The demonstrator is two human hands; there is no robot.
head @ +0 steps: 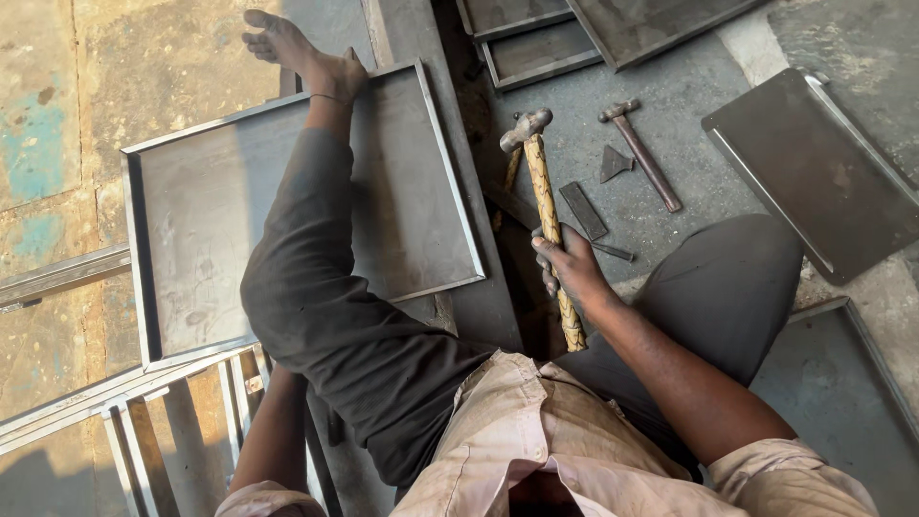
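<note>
Nearest the camera: a pale, creased shirt (536, 440) with rolled sleeves, both forearms reaching out from it. Left arm (273, 431) running down past the bent knee toward a welded metal frame (134, 450) on the floor; left hand hidden behind the dark trouser leg (325, 297), so its grip impossible to tell. Right hand (572, 270) raised in front of the body, fingers pressed tight around the yellowish, patterned handle of a hammer (548, 206), gripped near the lower third, handle end poking out below the palm, steel head up and tilted slightly left. Hammer held in the air above the gap between the legs, just right of the large tray's edge.

Under the left leg: a large, shallow sheet-metal tray (201, 211) with folded rims, lying flat on the stained concrete floor (57, 115), bare foot (292, 48) resting across its far corner. Loose metal bars (57, 273) just left of the tray.

Further out, on the grey floor to the right of the raised hammer: a small flat metal strip (583, 210), a little triangular offcut (614, 164), and a second hammer (641, 155) with a dark handle, lying down, apart from both hands. At far right, another dark tray (814, 172), tilted. Beyond, at the top edge, more stacked trays (546, 38), partly cut off.
</note>
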